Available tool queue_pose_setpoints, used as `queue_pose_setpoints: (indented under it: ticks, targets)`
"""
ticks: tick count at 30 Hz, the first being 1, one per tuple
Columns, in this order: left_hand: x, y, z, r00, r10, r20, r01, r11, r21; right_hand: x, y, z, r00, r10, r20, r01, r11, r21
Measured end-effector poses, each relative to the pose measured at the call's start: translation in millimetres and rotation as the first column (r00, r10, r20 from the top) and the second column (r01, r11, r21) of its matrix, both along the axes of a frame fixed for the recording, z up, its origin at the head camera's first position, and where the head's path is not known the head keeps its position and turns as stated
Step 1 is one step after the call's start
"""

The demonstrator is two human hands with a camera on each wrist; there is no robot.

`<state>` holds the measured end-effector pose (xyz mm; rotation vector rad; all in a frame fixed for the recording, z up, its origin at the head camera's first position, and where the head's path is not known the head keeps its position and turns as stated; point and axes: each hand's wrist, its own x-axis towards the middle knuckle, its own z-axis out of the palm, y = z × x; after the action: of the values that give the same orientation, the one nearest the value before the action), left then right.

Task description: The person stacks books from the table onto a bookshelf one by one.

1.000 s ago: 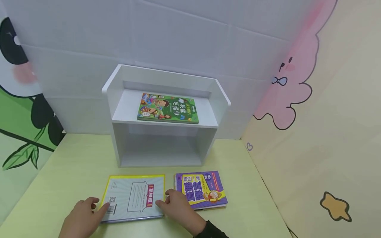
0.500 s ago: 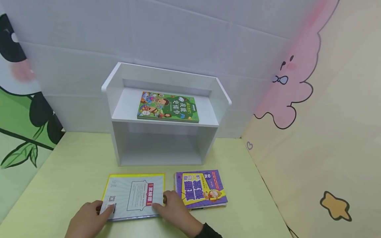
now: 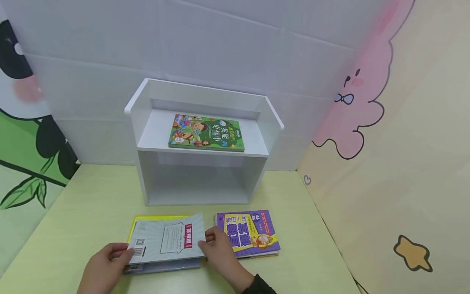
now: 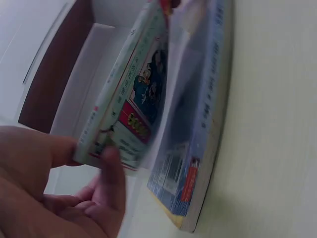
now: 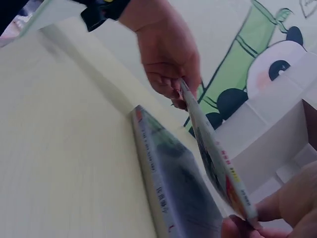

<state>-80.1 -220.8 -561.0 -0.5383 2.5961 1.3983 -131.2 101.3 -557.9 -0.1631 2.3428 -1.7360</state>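
Both hands hold a thin book with a pale blue-grey back cover (image 3: 154, 241), tilted up at its front edge. My left hand (image 3: 104, 263) pinches its left edge by the barcode, and my right hand (image 3: 222, 251) grips the right edge. Below it lies a second book (image 3: 169, 266), its yellow far edge showing past the raised one. From the left wrist view, the raised book's colourful underside (image 4: 141, 94) and the lower book's spine (image 4: 205, 99) face the camera, with a gap between them. Purple books (image 3: 247, 234) lie just right of my right hand.
A white two-tier shelf (image 3: 143, 175) stands on the pale yellow table (image 3: 92, 204) behind the books. On its upper tier lies a green picture book (image 3: 207, 132). A cartoon-decorated wall (image 3: 367, 196) borders the table on the right.
The pale book has risen off the one beneath it and shifted slightly right, its front edge lifted. Both hands have closed on its sides, the right hand rising a little with it.
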Motion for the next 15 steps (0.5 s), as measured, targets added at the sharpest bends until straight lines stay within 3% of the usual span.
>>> queue_pose_setpoints:
  ticks: [3, 5, 11, 15]
  targets:
    - [-3.2, -2.6, 0.8, 0.998, 0.060, 0.031, -0.064, 0.982, 0.175, -4.6, 3.9, 5.0, 0.999, -0.012, 0.047, 0.014, 0.999, -0.040]
    - [-4.9, -3.1, 1.7, 0.997, 0.064, 0.050, -0.074, 0.968, 0.238, -6.9, 6.9, 9.9, 0.996, -0.018, 0.089, 0.023, 0.998, -0.052]
    - [-12.7, 5.1, 8.1, 0.996, 0.038, 0.085, -0.059, 0.963, 0.263, -11.7, 17.5, 21.5, 0.995, -0.034, 0.090, 0.039, 0.998, -0.057]
    - [-25.2, 13.4, 14.7, 1.000, 0.014, 0.020, -0.019, 0.962, 0.272, -20.6, 25.8, 25.7, 0.998, -0.042, 0.051, 0.044, 0.998, -0.045]
